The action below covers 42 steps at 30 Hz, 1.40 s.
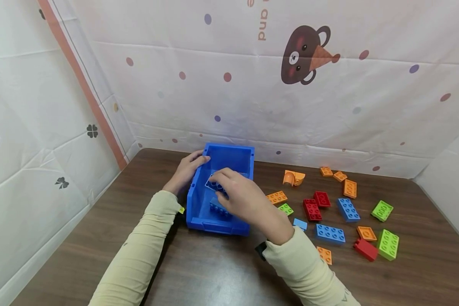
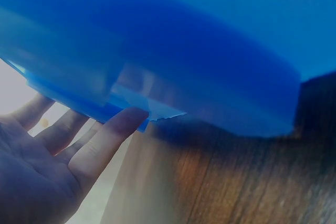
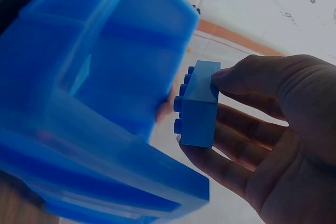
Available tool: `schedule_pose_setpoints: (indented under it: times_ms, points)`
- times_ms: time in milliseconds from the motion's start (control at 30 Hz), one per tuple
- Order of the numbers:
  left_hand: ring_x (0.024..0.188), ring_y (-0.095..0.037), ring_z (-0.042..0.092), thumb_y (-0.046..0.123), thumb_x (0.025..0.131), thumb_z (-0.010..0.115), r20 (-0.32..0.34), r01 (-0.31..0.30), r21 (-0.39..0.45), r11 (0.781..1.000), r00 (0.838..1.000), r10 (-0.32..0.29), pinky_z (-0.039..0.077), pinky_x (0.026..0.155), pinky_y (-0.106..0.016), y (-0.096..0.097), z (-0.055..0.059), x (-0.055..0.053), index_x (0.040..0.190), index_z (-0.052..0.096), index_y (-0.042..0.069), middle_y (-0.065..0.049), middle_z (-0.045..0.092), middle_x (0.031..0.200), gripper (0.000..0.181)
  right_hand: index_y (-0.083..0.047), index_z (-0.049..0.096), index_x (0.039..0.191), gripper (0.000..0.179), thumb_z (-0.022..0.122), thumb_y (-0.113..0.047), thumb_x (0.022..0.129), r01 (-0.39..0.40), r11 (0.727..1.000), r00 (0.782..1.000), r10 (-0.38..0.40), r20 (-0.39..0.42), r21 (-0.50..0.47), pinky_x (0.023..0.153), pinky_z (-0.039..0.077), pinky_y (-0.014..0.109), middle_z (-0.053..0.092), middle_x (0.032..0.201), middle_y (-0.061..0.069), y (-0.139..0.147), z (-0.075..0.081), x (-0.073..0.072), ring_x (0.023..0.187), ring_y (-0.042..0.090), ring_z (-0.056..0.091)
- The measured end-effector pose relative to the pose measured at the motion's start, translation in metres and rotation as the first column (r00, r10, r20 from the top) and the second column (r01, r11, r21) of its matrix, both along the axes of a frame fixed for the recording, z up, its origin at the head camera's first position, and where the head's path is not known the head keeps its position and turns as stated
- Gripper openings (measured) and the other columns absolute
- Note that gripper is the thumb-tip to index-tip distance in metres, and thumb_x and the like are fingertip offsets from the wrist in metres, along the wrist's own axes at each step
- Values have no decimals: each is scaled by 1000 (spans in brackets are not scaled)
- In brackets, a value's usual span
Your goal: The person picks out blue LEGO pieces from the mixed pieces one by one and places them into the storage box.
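Observation:
A blue plastic bin point(image 1: 197, 199) stands on the table in the head view. At its left wall, my left hand point(image 1: 186, 171) grips the rim, and in the left wrist view the thumb point(image 2: 107, 142) lies along the blue wall. Over the bin, my right hand point(image 1: 245, 197) pinches a blue toy brick point(image 3: 200, 114) between thumb and fingertips, its studs facing sideways in the right wrist view. Another blue brick point(image 1: 219, 206) lies on the bin floor, partly covered by the right hand in the head view.
Loose bricks are spread to the right of the bin: red point(image 1: 312, 209), blue point(image 1: 330, 233), green point(image 1: 388, 244) and orange point(image 1: 276, 197) ones. An orange curved piece point(image 1: 293, 177) lies near the back edge. A printed cloth point(image 1: 229, 102) hangs behind the table point(image 1: 199, 272).

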<state>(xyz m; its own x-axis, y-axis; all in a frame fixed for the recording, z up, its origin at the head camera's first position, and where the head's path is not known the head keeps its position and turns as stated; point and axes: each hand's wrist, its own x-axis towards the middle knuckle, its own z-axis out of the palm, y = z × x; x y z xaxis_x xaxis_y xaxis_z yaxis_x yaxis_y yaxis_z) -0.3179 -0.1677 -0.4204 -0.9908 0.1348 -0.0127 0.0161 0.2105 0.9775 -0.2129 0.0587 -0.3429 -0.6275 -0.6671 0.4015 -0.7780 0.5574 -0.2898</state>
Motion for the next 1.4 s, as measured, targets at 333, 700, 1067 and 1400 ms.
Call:
schedule_pose_setpoints:
  times_ms: [333,700,1067,1400]
  points:
    - [136,-45,55,46,106,60,2,4,14,1000,1000,-4,50,105,-63,1,-1,-1,162,44,15,-19,50,158,66,-2,69,132,32,74,-8,100,-53,997,995,48,82,57,99,58,42,69,130,14,-8,-8,1,119,27,69]
    - [135,-45,56,47,106,61,1,4,21,1000,1000,-4,52,104,-63,-1,-2,-2,162,45,17,-17,50,158,66,-3,70,132,30,72,-6,102,-103,981,989,83,123,166,98,58,41,70,128,13,-18,-22,2,116,26,69]
    - [135,-46,55,48,105,61,5,-6,9,1000,1000,6,49,105,-65,0,-3,-2,162,45,17,-17,50,158,67,-4,70,133,30,70,-9,103,-121,964,978,75,195,236,93,60,35,71,120,11,-24,-33,3,103,22,70]
    - [137,-47,53,48,106,60,13,5,19,1000,1000,-5,47,107,-67,1,-1,0,163,43,17,-18,48,159,66,-5,70,133,27,64,-8,107,-127,956,975,72,211,263,93,60,35,71,120,11,-26,-38,3,102,20,70]
